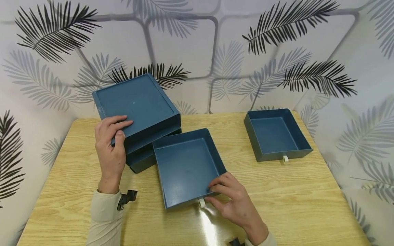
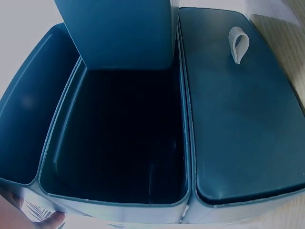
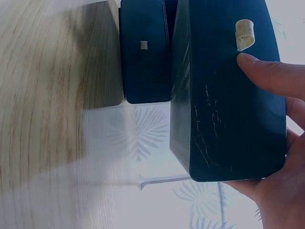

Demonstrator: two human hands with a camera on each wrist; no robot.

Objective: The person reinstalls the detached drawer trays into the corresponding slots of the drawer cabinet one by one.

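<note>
A blue drawer cabinet [image 1: 135, 99] stands at the left of the table, turned at an angle. My left hand [image 1: 110, 147] rests on its front left corner, fingers across the top and thumb near the front edge. My right hand [image 1: 234, 200] holds a blue drawer [image 1: 184, 167] by its front wall, thumb outside by the pale pull tab [image 1: 201, 203], fingers over the rim. In the left wrist view, this drawer's back end [image 2: 124, 36] sits in the mouth of the middle compartment [image 2: 114, 143]. The shut bottom drawer [image 2: 243, 109] shows its tab beside it.
Another blue drawer [image 1: 274, 133] with a pale tab stands at the back right of the wooden table [image 1: 271, 198]. The cabinet's top compartment [image 2: 33, 109] has no drawer in it. Leaf-patterned sheeting [image 1: 184, 48] covers the walls behind and at both sides.
</note>
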